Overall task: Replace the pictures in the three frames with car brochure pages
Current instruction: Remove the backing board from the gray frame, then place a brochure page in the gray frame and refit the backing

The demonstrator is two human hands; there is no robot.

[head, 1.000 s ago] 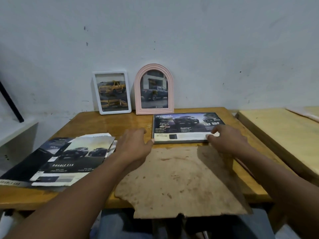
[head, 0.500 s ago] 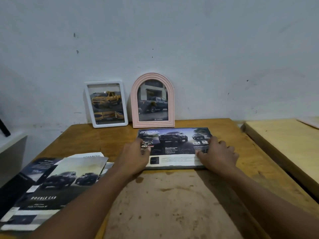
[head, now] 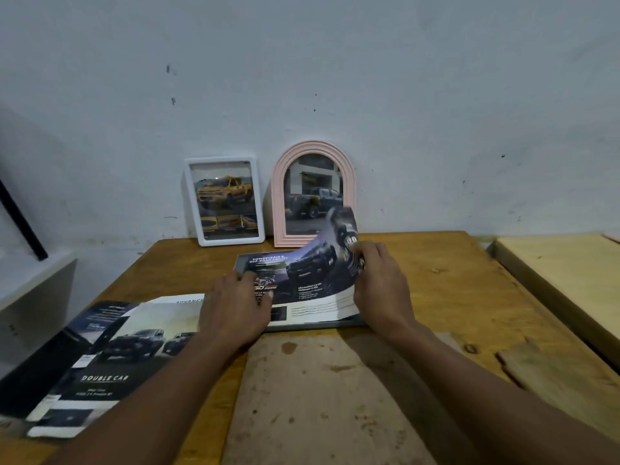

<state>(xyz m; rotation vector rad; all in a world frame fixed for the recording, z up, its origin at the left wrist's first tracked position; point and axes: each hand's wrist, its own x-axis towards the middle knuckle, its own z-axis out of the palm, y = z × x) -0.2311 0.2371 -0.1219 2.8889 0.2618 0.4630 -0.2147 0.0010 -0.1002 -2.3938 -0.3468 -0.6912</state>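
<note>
While under L hand [head: 235, 307], in R hand [head: 379, 286]: 1 pg [head: 308, 273]; 3 frames [head: 231, 240] [head: 279, 196] [head: 312, 326]

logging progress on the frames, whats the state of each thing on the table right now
white frame, upright against wall, yellow truck inside
pink arched frame, upright against wall, dark truck inside
grey frame, flat on the table
brochure page, on the grey frame, right side curled up
left hand, pressing the page's left side
right hand, pinching the page's raised edge
loose brochure, flat at the table's left

Brochure page [head: 312, 273] curled (right side) on grey frame [head: 318, 325]
</note>
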